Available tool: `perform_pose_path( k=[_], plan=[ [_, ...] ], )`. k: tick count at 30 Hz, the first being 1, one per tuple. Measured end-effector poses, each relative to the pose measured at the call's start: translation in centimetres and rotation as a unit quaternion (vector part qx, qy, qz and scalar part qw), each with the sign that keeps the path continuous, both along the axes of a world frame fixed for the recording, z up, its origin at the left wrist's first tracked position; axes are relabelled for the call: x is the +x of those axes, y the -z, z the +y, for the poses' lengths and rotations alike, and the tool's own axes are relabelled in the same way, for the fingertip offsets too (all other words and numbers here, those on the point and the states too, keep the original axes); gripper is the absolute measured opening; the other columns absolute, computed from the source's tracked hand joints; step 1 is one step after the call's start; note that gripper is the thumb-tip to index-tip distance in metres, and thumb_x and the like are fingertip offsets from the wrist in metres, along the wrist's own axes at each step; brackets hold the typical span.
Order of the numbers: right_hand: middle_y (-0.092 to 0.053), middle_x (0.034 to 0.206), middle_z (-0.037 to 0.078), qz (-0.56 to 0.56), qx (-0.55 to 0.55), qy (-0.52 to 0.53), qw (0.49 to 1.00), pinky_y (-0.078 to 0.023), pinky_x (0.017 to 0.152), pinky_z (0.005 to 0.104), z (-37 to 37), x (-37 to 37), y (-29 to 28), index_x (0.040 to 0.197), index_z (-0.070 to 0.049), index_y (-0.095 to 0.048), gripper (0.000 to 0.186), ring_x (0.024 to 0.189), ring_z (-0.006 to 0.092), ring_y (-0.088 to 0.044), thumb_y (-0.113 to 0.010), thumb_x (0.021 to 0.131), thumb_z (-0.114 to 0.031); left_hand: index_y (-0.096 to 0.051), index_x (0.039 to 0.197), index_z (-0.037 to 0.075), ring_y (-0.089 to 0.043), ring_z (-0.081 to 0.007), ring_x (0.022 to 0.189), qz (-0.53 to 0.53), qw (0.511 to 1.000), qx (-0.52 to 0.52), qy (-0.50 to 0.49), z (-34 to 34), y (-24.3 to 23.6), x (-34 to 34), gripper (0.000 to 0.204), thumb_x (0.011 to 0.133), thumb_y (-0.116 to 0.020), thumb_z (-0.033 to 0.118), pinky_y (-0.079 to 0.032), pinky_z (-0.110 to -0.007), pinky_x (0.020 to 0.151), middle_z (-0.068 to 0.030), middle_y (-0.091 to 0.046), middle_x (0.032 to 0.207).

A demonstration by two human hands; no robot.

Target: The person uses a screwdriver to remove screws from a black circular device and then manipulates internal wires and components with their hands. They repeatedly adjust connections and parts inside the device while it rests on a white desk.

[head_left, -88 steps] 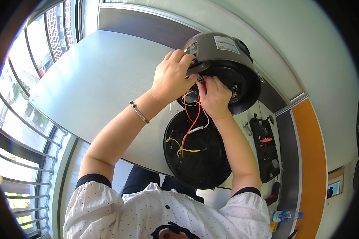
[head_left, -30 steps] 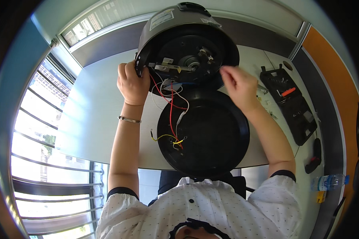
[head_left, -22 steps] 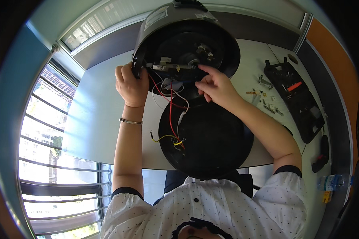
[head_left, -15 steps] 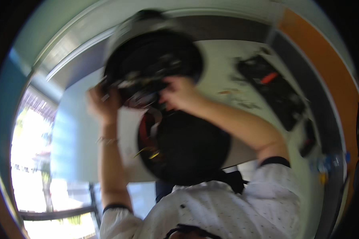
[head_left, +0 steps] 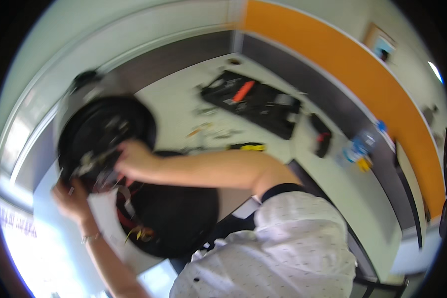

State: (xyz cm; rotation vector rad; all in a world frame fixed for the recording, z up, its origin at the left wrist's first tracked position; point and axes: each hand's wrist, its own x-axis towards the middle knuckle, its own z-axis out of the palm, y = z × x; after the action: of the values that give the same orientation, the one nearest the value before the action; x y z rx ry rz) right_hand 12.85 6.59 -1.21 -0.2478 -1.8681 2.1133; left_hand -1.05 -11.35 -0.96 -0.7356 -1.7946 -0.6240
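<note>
A pale round appliance (head_left: 69, 102) lies tipped over with its dark open underside (head_left: 92, 121) toward me, wiring and small parts inside it. My left hand (head_left: 73, 201) grips the lower left of its rim. Inside the opening, my right hand (head_left: 136, 161) has its fingers closed among the parts; blur hides what they hold. Reddish wires (head_left: 102, 183) run between the hands. Below sits a round black cover (head_left: 176, 211), joined by wires, with a yellow wire (head_left: 140, 233) on its left side.
Right of the appliance lies an open black tool case (head_left: 263, 111) with an orange-red piece. Loose small tools (head_left: 223, 133) and a black-and-yellow tool (head_left: 248, 146) are nearer. A black-red power tool (head_left: 321, 136) and a water bottle (head_left: 360, 145) stand by the orange-grey partition (head_left: 323, 69).
My view has swung to the right, so the appliance and both hands now sit further left in the picture. Both hands keep about the same places on the appliance.
</note>
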Motion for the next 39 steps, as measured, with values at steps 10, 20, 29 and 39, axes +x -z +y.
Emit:
perform_pose_path(
  k=[10, 20, 29, 39],
  plan=[
    [-0.059, 0.095, 0.022, 0.026, -0.174, -0.018, 0.984, -0.056, 0.059, 0.0331, -0.2, 0.4, -0.9, 0.117, 0.011, -0.028, 0.049, 0.080, 0.0290, -0.065, -0.055, 0.076, 0.003, -0.054, 0.089, 0.004, -0.054, -0.0279, 0.063, 0.011, 0.997, 0.063, 0.047, 0.2, -0.1, 1.2, 0.028, 0.064, -0.067, 0.009, -0.047, -0.035, 0.051, -0.0097, -0.051, 0.081],
    [-0.057, 0.101, 0.023, 0.072, -0.204, -0.013, 0.976, -0.052, 0.087, 0.0363, -0.2, 0.5, -1.7, 0.105, 0.016, -0.043, 0.032, 0.095, 0.0310, -0.061, -0.048, 0.075, 0.009, -0.054, 0.085, 0.005, -0.052, -0.0243, 0.061, 0.008, 0.993, 0.103, 0.057, 1.2, 0.0, 1.1, 0.023, 0.067, -0.068, 0.008, -0.044, -0.035, 0.054, -0.0071, -0.050, 0.077],
    [-0.057, 0.106, 0.027, 0.034, -0.115, -0.049, 0.992, -0.055, 0.077, 0.0356, 0.1, 1.5, -1.3, 0.129, 0.014, -0.027, 0.054, 0.094, 0.0333, -0.062, -0.047, 0.080, 0.003, -0.053, 0.085, 0.005, -0.053, -0.0267, 0.066, -0.017, 0.994, 0.097, 0.050, 0.8, -0.2, 1.0, 0.023, 0.068, -0.068, 0.010, -0.045, -0.037, 0.058, -0.0081, -0.051, 0.078],
    [-0.061, 0.093, 0.025, -0.054, -0.051, -0.092, 0.993, -0.056, 0.059, 0.0336, -0.3, 1.7, -3.0, 0.136, 0.012, -0.007, 0.071, 0.074, 0.0316, -0.066, -0.049, 0.080, -0.001, -0.053, 0.089, 0.004, -0.053, -0.0250, 0.062, 0.011, 0.996, 0.070, 0.044, 0.6, -0.2, 0.8, 0.026, 0.067, -0.067, 0.007, -0.045, -0.034, 0.052, -0.0091, -0.050, 0.079]
  ],
)
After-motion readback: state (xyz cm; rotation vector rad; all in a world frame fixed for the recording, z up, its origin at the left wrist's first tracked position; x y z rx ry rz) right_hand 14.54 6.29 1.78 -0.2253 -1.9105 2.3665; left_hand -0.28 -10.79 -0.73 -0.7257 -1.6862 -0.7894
